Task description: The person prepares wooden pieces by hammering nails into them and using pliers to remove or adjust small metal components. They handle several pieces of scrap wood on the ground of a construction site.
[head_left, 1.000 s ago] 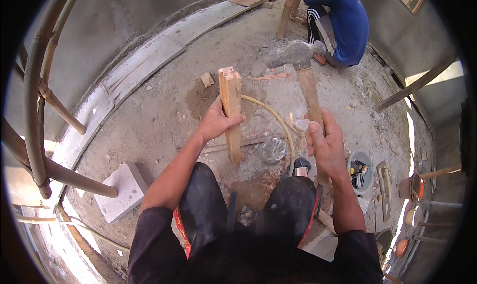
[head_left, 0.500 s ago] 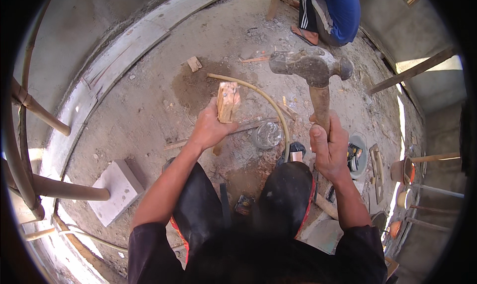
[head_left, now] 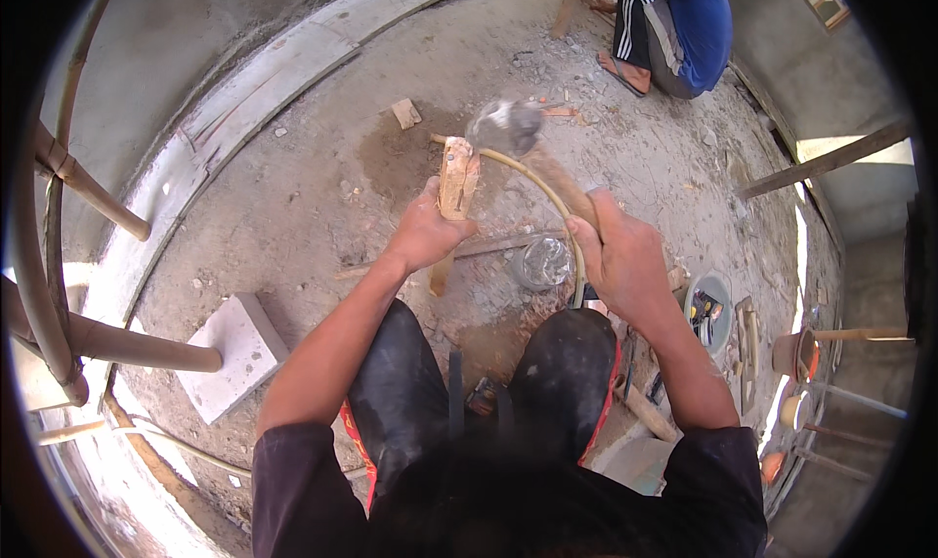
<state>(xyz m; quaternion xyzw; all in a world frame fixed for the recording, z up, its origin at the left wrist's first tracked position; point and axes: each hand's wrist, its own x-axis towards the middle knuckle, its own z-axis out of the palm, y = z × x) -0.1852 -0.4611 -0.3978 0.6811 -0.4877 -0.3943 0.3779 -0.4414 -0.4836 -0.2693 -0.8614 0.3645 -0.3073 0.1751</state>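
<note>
My left hand [head_left: 428, 228] is closed round a piece of wood [head_left: 456, 182], held upright with its pale, chipped end on top. A dark spot, perhaps a nail head, shows near that end. My right hand [head_left: 618, 250] grips the wooden handle of a hammer [head_left: 559, 179]. Motion blurs the hammer's metal head, which hangs just right of the wood's upper end; whether the two touch I cannot tell. A tan hose [head_left: 535, 179] curves behind the hammer and down toward my right knee.
A clear plastic container [head_left: 543, 264] and a wooden strip [head_left: 498, 243] lie beyond my knees. On the left is a pale block [head_left: 233, 355] beside bamboo poles [head_left: 147, 348]. A bucket of tools [head_left: 708, 309] stands right. Another person [head_left: 684, 35] crouches at the far right.
The hammer has swung down and left, from upright to tilted beside the wood's top, its head now blurred. My right hand has moved left and turned; my left hand keeps its hold.
</note>
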